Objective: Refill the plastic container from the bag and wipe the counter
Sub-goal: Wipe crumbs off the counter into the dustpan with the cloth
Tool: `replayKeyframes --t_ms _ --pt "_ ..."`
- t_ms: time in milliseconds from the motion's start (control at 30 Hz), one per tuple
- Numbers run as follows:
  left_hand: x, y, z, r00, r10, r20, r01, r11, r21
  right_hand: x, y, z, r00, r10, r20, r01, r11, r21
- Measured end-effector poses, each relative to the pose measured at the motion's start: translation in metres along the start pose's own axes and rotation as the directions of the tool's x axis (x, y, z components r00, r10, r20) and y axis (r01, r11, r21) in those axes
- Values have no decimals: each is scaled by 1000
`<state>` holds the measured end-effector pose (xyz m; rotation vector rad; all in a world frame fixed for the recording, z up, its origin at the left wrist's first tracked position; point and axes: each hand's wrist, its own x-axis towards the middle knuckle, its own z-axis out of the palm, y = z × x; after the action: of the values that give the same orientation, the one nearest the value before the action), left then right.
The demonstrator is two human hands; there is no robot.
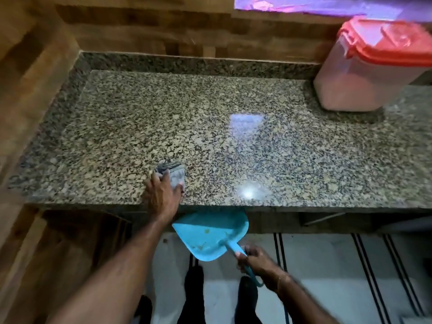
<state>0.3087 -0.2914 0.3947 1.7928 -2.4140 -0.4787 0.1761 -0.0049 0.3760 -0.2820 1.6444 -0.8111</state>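
A speckled granite table (233,101) fills a corner of wood-panelled wall (140,26), with a pale tiled floor (327,265) crossed by dark stripes below it. Nearest, the person's right hand (254,259) has its grip clenched round the handle of a blue dustpan (205,232). The pan is held just under the table's near edge, its mouth tucked beneath the stone, and a few small specks lie in it. Just to the left, the left hand (163,195) reaches over that near edge and grasps a folded greyish cloth (175,174), holding it down on the table. Two patches of light glare on the polished stone further in. At the far right corner stands the plastic container (364,76), upright with its red lid (392,40) on and pinkish contents showing through its cloudy sides.
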Motion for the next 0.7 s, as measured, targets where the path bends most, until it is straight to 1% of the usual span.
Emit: replayKeyframes --t_ms 33,100,200,267,367,400,467,533,633,700 --pt "5 -1 3 1000 22 16 -22 1000 8 0 -2 3 1000 1 -26 -1 1000 4" --pt "9 -4 8 998 69 3 -69 997 36 -1 -3 10 998 11 -65 -11 1000 5" --pt "10 -3 6 993 121 -6 -120 987 108 -1 1 21 995 32 -94 -30 999 17" --pt "14 -2 6 987 159 26 -161 982 100 -2 3 28 994 43 -104 -42 999 11" --pt "23 -3 7 973 208 100 -212 976 41 -4 4 33 994 46 -96 -45 999 8" --pt "26 -5 6 971 211 114 -214 977 20 -5 6 33 994 48 -97 -47 999 13" --pt "30 -12 0 978 167 123 -162 986 -44 -10 10 31 994 48 -102 -44 998 39" --pt "32 -19 -6 989 128 75 -122 989 -81 -15 15 26 992 43 -117 -35 997 71" --pt "34 -20 -8 986 166 -4 -166 986 5 -19 21 19 989 32 -148 -17 995 101" --pt "34 -15 -9 987 159 4 -159 987 2 -19 22 16 986 27 -163 -8 993 116"
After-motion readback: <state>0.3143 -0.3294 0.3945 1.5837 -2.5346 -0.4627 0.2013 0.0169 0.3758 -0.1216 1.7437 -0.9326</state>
